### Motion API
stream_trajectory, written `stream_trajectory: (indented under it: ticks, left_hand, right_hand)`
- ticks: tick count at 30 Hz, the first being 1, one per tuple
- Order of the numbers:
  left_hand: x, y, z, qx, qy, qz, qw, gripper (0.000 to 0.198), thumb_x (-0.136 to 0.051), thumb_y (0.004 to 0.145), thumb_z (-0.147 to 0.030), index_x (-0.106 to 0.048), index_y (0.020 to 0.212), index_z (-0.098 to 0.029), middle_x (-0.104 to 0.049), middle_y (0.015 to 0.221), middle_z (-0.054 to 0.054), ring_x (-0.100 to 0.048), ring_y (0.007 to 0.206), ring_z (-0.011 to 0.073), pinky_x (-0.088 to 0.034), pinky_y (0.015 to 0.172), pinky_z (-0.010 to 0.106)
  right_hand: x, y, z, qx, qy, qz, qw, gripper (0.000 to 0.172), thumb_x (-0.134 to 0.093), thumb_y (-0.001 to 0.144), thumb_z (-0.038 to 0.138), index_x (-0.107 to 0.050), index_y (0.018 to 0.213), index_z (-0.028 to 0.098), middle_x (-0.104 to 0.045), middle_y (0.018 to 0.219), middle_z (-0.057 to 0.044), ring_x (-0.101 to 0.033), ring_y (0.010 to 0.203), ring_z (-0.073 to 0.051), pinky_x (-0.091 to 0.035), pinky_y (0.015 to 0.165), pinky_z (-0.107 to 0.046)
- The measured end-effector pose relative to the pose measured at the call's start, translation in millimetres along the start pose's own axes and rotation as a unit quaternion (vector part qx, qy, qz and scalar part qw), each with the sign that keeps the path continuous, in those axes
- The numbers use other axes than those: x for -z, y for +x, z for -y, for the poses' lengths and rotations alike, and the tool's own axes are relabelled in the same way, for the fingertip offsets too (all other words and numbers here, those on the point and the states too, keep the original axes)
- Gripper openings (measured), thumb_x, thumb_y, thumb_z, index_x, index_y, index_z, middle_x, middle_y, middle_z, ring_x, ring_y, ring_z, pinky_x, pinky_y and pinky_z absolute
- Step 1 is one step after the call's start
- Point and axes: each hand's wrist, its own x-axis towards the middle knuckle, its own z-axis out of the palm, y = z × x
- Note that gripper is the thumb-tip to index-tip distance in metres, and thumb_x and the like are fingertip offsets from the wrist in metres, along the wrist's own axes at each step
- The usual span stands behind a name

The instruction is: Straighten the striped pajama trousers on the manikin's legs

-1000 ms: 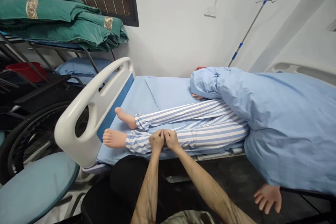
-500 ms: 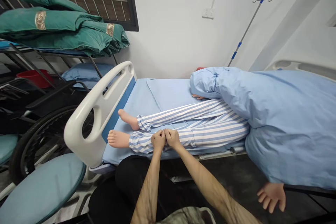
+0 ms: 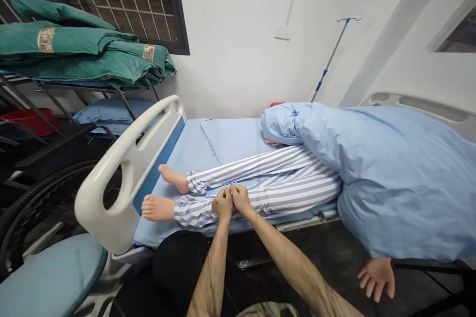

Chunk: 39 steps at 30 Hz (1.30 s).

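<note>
My left hand (image 3: 223,204) is a closed fist over the near lower leg of a mannequin-like figure. Close beside it on the right, my right hand (image 3: 241,197) is also curled into a fist, the two almost touching at the thumbs. Nothing shows between the fingers of either. Beneath them is the near leg of the blue-and-white striped trousers (image 3: 293,193). Two smooth bare feet, a near foot (image 3: 158,208) and a far foot (image 3: 173,178), stick out of the cuffs. A light-blue quilt (image 3: 394,173) covers the upper body.
The figure lies on a blue-sheeted bed (image 3: 234,133) with a white footboard (image 3: 98,203) on the left. A mannequin-like hand (image 3: 377,277) hangs over the near edge. Around stand a round stool (image 3: 52,277), a wheelchair wheel (image 3: 11,237), green bedding (image 3: 74,54) and an IV pole (image 3: 330,59).
The view has shifted, so the bed sits slightly lower and further left. My fists stay over the lower leg, with the left now slightly lower relative to the right.
</note>
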Motion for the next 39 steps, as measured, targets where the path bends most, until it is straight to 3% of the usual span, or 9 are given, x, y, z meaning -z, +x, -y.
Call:
stream_trajectory:
  ticks: [5,12,16,19,23,26,31,35,39]
  left_hand:
    - [1.5,-2,3,-0.018,0.010,-0.007,1.000,0.038,-0.042,0.081,-0.033,-0.029,0.048,-0.019,-0.033,0.047,-0.002,-0.025,0.053,0.0103,-0.021,0.058,0.027]
    - [9.4,-9,7,-0.002,-0.044,0.036,0.998,0.042,-0.041,0.081,-0.041,-0.025,0.048,-0.020,-0.025,0.048,-0.002,-0.027,0.052,0.0116,-0.025,0.056,0.028]
    - [8.8,0,3,0.038,-0.135,0.037,0.989,0.044,-0.041,0.082,-0.046,-0.023,0.051,-0.021,-0.026,0.049,-0.002,-0.028,0.050,0.0119,-0.028,0.053,0.027]
    - [-3.3,11,-4,0.018,-0.114,0.054,0.992,0.042,-0.041,0.083,-0.042,-0.024,0.051,-0.021,-0.028,0.048,-0.002,-0.029,0.051,0.0118,-0.028,0.054,0.027]
    - [-21.0,15,-11,-0.014,0.065,0.080,0.995,0.038,-0.047,0.081,-0.029,-0.028,0.049,-0.020,-0.030,0.047,-0.002,-0.023,0.053,0.0110,-0.020,0.058,0.029]
    - [-23.5,15,-12,-0.026,0.125,0.096,0.987,0.036,-0.047,0.081,-0.028,-0.030,0.051,-0.019,-0.033,0.049,-0.002,-0.021,0.055,0.0109,-0.016,0.059,0.030]
    - [-9.8,18,-7,-0.044,0.130,0.076,0.988,0.034,-0.046,0.080,-0.028,-0.031,0.051,-0.018,-0.034,0.051,-0.002,-0.023,0.055,0.0108,-0.015,0.059,0.029]
    - [2.3,22,-4,-0.051,0.104,0.054,0.992,0.035,-0.048,0.078,-0.027,-0.031,0.049,-0.018,-0.030,0.050,-0.003,-0.024,0.054,0.0105,-0.016,0.058,0.027]
    - [-4.7,18,-14,-0.074,-0.036,0.057,0.995,0.037,-0.047,0.078,-0.029,-0.025,0.049,-0.020,-0.023,0.050,-0.004,-0.027,0.053,0.0097,-0.021,0.056,0.024]
  right_hand:
    - [21,5,11,0.056,-0.057,0.010,0.997,0.043,-0.040,0.089,0.038,-0.029,0.051,0.019,-0.029,0.047,0.005,-0.029,0.048,-0.008,-0.019,0.052,-0.026]
    - [16,12,-10,0.002,-0.137,0.070,0.988,0.041,-0.040,0.088,0.034,-0.033,0.051,0.019,-0.039,0.045,0.001,-0.036,0.047,-0.011,-0.019,0.054,-0.029]
    - [16,14,-17,-0.017,-0.082,0.082,0.993,0.045,-0.039,0.090,0.039,-0.030,0.051,0.020,-0.036,0.045,0.002,-0.037,0.046,-0.013,-0.020,0.053,-0.029]
    - [19,16,-21,-0.033,-0.023,0.070,0.997,0.046,-0.039,0.090,0.042,-0.028,0.051,0.020,-0.032,0.045,0.003,-0.036,0.046,-0.012,-0.021,0.051,-0.028]
    - [22,16,-21,-0.041,0.022,0.054,0.997,0.043,-0.040,0.088,0.040,-0.032,0.051,0.020,-0.033,0.047,0.003,-0.035,0.048,-0.011,-0.023,0.051,-0.027]
    - [31,14,-8,-0.025,0.020,0.058,0.998,0.042,-0.041,0.088,0.038,-0.034,0.051,0.020,-0.035,0.047,0.003,-0.035,0.049,-0.010,-0.024,0.051,-0.026]
    - [58,5,7,0.038,0.000,0.007,0.999,0.044,-0.041,0.089,0.039,-0.027,0.052,0.020,-0.028,0.048,0.005,-0.031,0.048,-0.008,-0.023,0.052,-0.025]
    - [61,-2,-10,0.019,-0.065,-0.050,0.996,0.042,-0.040,0.086,0.038,-0.029,0.049,0.020,-0.031,0.045,0.002,-0.036,0.047,-0.011,-0.022,0.051,-0.027]
    - [50,-1,-31,0.037,-0.110,-0.054,0.992,0.043,-0.039,0.085,0.037,-0.032,0.047,0.020,-0.039,0.042,0.000,-0.041,0.045,-0.014,-0.021,0.051,-0.029]
